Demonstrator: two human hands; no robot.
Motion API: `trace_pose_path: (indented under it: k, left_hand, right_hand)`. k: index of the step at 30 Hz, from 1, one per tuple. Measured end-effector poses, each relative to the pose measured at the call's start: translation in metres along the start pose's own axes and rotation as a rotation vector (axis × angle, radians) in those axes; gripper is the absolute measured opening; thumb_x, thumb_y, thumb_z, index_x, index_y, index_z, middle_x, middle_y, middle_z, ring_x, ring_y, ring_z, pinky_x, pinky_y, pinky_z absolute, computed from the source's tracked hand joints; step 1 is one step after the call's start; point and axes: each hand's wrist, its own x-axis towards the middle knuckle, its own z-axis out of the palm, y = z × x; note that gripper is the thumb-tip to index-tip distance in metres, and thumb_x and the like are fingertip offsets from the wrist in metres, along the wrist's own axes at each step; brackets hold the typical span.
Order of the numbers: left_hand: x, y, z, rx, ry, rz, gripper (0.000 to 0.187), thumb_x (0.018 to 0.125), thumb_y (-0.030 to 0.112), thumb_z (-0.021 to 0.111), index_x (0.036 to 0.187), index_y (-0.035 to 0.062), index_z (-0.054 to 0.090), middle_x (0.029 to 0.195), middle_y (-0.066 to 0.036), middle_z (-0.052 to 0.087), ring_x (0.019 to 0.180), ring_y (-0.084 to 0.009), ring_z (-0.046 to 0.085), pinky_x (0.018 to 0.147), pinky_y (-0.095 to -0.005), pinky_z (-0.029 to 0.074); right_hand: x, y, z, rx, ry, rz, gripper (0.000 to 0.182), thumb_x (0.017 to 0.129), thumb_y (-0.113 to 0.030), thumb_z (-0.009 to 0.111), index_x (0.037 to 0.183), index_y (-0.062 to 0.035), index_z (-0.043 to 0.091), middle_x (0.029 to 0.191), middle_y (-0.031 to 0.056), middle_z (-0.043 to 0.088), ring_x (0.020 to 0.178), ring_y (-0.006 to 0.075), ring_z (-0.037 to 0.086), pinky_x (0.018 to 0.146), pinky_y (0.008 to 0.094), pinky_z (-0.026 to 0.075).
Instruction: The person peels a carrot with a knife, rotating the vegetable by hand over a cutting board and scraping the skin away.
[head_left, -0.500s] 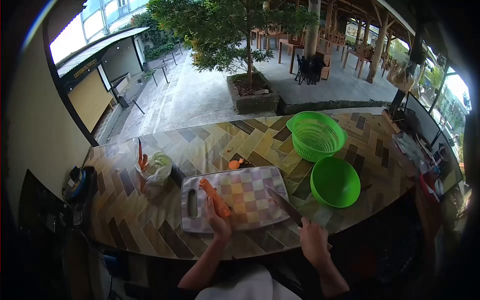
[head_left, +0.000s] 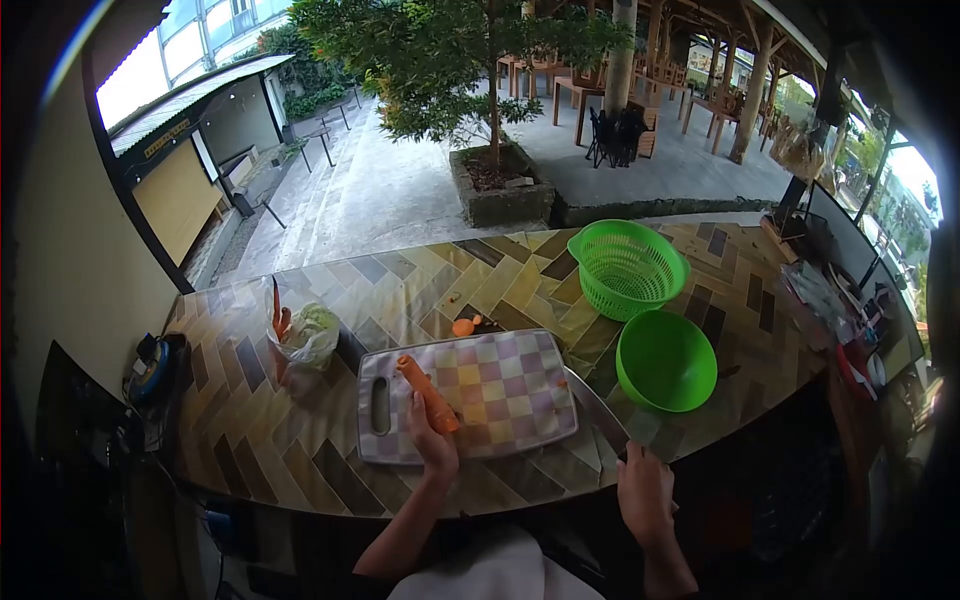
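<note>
My left hand [head_left: 431,440] is closed around a peeled orange carrot [head_left: 427,395], holding it tilted over the left half of a checkered cutting board [head_left: 515,440]. In my right hand [head_left: 646,492] is the handle of a knife [head_left: 597,410]. Its blade points up and left, at the board's right edge, apart from the carrot. Cut carrot pieces [head_left: 463,327] lie on the table just beyond the board's far edge.
A green colander [head_left: 628,270] and a green bowl [head_left: 666,362] stand right of the board. At the left, a plastic bag [head_left: 308,338] holds vegetables. A cable reel-like blue object [head_left: 150,375] sits at the table's left end, plastic items [head_left: 820,290] at the right.
My right hand has moved the knife right and slightly down, taking the blade off the board's surface to its right edge. My left hand still holds the carrot in nearly the same place.
</note>
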Motion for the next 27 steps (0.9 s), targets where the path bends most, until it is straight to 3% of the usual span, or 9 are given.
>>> trace_pose_path:
  k: [6,10,13,14,16,18,21,27]
  left_hand:
    - [0.003,-0.008,-0.01,0.087,-0.04,0.004,0.039,0.103,0.032,0.046,0.129,0.0037,0.05,0.111,-0.004,0.053,0.096,-0.0133,0.054,0.081,-0.0279,0.047]
    - [0.0,-0.006,-0.007,0.074,0.001,-0.023,0.044,0.102,0.034,0.048,0.133,0.0033,0.046,0.117,-0.007,0.051,0.104,-0.0159,0.054,0.085,-0.0296,0.048]
    - [0.002,-0.009,-0.01,0.097,0.014,-0.032,0.049,0.102,0.034,0.049,0.138,0.0023,0.043,0.123,-0.009,0.048,0.113,-0.0178,0.052,0.091,-0.0306,0.047]
    - [0.003,-0.012,-0.012,0.11,0.014,-0.033,0.05,0.102,0.034,0.049,0.139,0.0019,0.042,0.125,-0.009,0.048,0.116,-0.0184,0.051,0.093,-0.031,0.047]
    - [0.01,-0.028,-0.026,0.351,-0.014,0.097,0.052,0.102,0.035,0.049,0.14,0.0005,0.04,0.129,-0.01,0.046,0.119,-0.0191,0.049,0.096,-0.0315,0.045]
    - [0.01,-0.034,-0.034,0.365,-0.005,0.089,0.054,0.102,0.035,0.049,0.141,-0.0007,0.039,0.132,-0.01,0.045,0.122,-0.0195,0.048,0.098,-0.0316,0.044]
    - [0.005,-0.015,-0.018,0.171,0.034,-0.039,0.055,0.102,0.035,0.049,0.141,-0.0016,0.039,0.133,-0.011,0.044,0.123,-0.0196,0.047,0.099,-0.0313,0.044]
    - [0.003,-0.011,-0.017,0.137,0.027,-0.084,0.057,0.101,0.036,0.05,0.141,-0.0015,0.039,0.134,-0.01,0.044,0.123,-0.019,0.047,0.098,-0.0309,0.044]
  right_hand:
    - [-0.009,0.001,0.0,0.051,-0.142,-0.007,0.023,0.09,-0.016,0.062,0.106,-0.0007,0.056,0.094,0.0214,0.065,0.087,0.0417,0.064,0.073,0.0494,0.05]
    - [-0.006,0.009,0.0,0.078,-0.021,0.046,0.024,0.091,-0.017,0.061,0.108,-0.0009,0.057,0.093,0.0223,0.066,0.087,0.0427,0.064,0.074,0.0501,0.049]
    - [-0.012,0.014,0.008,0.127,-0.123,-0.086,0.026,0.091,-0.016,0.061,0.11,0.0,0.056,0.093,0.0224,0.066,0.087,0.0428,0.063,0.075,0.0497,0.049]
    - [-0.011,0.015,0.009,0.113,-0.097,-0.043,0.026,0.09,-0.016,0.062,0.11,0.0001,0.057,0.094,0.0224,0.066,0.087,0.0429,0.063,0.076,0.0495,0.049]
    - [-0.004,0.016,0.011,0.08,-0.049,0.037,0.026,0.09,-0.016,0.062,0.109,0.0001,0.057,0.094,0.0224,0.066,0.087,0.0431,0.063,0.077,0.049,0.049]
    - [-0.001,0.019,0.009,0.117,-0.005,0.01,0.024,0.089,-0.017,0.064,0.107,-0.0007,0.059,0.095,0.0225,0.066,0.087,0.0431,0.063,0.076,0.0494,0.049]
    - [-0.006,0.018,-0.002,0.055,-0.14,-0.089,0.023,0.091,-0.016,0.061,0.109,-0.0026,0.055,0.091,0.02,0.066,0.084,0.0403,0.065,0.072,0.0497,0.05]
    - [-0.012,0.03,-0.022,0.017,-0.047,-0.062,0.021,0.089,-0.016,0.064,0.105,-0.0036,0.058,0.091,0.0171,0.067,0.083,0.0376,0.066,0.072,0.0469,0.05]
